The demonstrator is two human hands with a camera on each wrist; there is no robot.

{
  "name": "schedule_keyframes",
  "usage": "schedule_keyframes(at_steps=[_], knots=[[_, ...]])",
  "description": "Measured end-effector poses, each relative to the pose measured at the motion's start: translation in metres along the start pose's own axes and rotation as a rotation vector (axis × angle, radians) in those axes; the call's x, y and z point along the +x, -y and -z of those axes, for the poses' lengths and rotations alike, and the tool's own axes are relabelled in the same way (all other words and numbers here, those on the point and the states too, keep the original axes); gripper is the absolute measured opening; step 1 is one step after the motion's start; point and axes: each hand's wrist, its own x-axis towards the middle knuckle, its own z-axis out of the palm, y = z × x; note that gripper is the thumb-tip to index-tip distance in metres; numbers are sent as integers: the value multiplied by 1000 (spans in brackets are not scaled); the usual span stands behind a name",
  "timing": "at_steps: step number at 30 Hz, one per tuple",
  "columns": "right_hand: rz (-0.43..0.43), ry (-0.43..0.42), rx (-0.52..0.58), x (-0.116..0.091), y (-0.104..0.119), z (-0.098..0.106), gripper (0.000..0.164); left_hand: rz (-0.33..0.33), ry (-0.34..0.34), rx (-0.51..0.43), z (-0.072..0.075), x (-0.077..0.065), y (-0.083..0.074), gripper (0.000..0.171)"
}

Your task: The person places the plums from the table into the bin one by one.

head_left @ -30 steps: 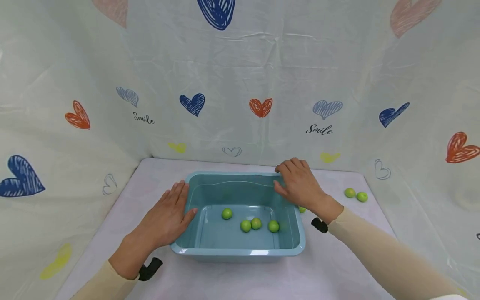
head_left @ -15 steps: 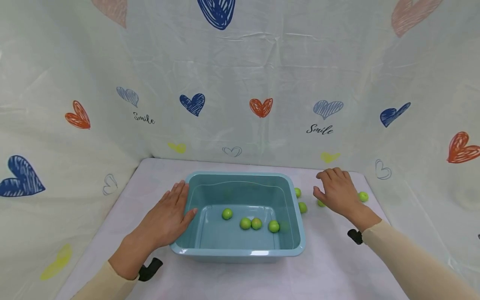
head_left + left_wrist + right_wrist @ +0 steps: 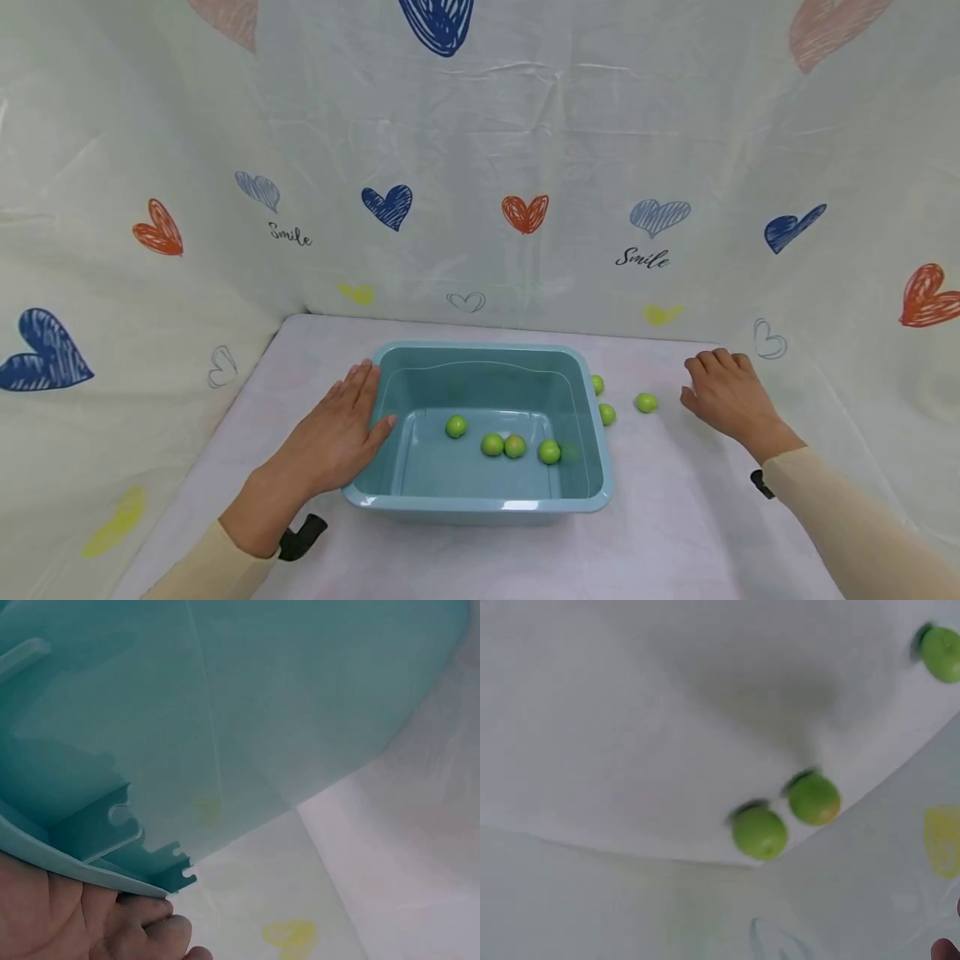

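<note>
Hovering, fingers loosely bent and apparently empty, the nearer right hand [image 3: 731, 402] screens two round green fruits [image 3: 759, 833] from the head view.

Setting: sheet-lined booth; what building surrounds it cannot be told. Evidence: pale sheeting [image 3: 465, 125], printed with hearts [image 3: 387, 207] and "Smile" lettering [image 3: 642, 258], hangs behind and on both sides of a whitish table [image 3: 675, 533], whose far edge lies beside it.
</note>
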Motion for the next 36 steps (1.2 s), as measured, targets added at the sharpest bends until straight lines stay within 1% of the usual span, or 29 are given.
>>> schedule_keyframes(at_steps=[6,9,11,16,21,29,36], knots=[[-113,77,11,-23,-39,-6,46,0,16,-4,2,0,-1,77],[-137,103,-3,-33,-52,-11,47,-1,8,-2,2,0,-1,77],[-138,119,-23,-39,-56,-14,51,-3,7,1,2,-1,-1,76],[-129,140,-49,-51,-60,-24,60,-5,8,6,2,-1,-1,76],[-125,130,-33,-58,-62,-33,56,-3,5,7,1,0,-1,76],[-102,91,-14,-53,-63,-50,48,0,-11,18,-1,0,-1,76],[-79,92,-18,-47,-58,-61,40,12,-7,21,-1,0,-2,76]])
